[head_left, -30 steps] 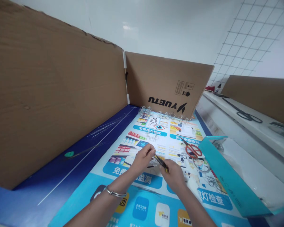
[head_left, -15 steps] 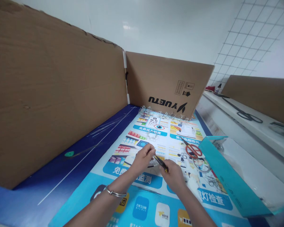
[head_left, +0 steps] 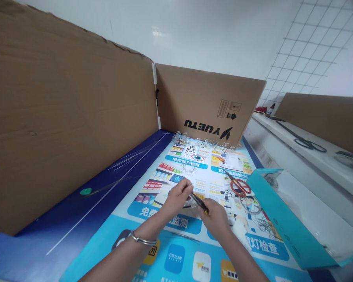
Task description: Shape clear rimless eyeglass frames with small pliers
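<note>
We note both bare hands meeting over the middle of a blue-and-white printed sheet (head_left: 173,235), well within reach, presumably so that fine work sits in clear sight. The right hand (head_left: 214,215) is closed around the handles of slim dark pliers with yellow-marked grips (head_left: 200,202), their nose angled toward the opposite fingertips; we take this slant to let the wrist rest naturally. The left hand (head_left: 181,194), wearing a plain silver metal bangle (head_left: 144,239), has thumb and fingers pinched together at that nose, apparently on a small clear glinting wiry piece (head_left: 190,203), which shows between the hands, below the pliers. We judge that this pinch steadies the piece against the tool; whether the plier tips are clamped on it, we cannot tell. Red-orange-handled scissors (head_left: 239,187) lie open-sided to the right, beside a pale ring-shaped coil (head_left: 251,205), probably for easy reach. Nearer us, a tangle of thin dark wire (head_left: 264,226) rests next to a long open teal box with a white interior (head_left: 294,223). Similar glinting wiry pieces (head_left: 206,140) line the foot of the brown printed cardboard panel (head_left: 206,98) at the far end, seemingly set there to be out of the hands' way.
</note>
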Motion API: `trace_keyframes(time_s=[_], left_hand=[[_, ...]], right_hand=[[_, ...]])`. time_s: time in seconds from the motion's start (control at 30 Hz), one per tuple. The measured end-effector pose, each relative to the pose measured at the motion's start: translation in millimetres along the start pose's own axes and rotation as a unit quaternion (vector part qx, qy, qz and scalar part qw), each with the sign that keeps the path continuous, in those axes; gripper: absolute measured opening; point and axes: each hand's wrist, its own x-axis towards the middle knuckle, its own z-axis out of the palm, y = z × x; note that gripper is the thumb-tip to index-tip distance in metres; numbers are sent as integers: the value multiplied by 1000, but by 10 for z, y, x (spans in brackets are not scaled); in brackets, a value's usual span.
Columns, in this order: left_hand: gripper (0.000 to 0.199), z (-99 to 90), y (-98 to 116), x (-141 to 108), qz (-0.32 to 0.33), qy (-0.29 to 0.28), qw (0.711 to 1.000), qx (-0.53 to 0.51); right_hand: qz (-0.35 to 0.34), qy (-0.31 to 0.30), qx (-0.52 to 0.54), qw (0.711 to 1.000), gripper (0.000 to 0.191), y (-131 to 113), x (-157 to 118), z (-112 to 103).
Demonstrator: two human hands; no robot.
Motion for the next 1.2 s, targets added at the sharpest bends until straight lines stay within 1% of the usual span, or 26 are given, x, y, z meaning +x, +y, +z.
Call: trace_keyframes(time_s=[0.17,0.37,0.5,0.87,1.2], left_hand=[[21,6,21,-10,2,0,1000,-25],[18,37,61,-27,0,5,999,-42],[18,56,102,-45,6,2,998,-60],[20,74,114,-48,10,-1,998,-56],[21,55,170,-69,20,-3,998,-61]], right_hand=[[2,-6,-8,1000,14,-23,-12,-24],[24,-44,-16,999,16,-47,-17,-38],[31,-59,-27,997,17,-57,-24,-53],[38,-75,-51,995,20,-56,-28,-60],[34,-78,-43,995,23,-77,-21,-106]])
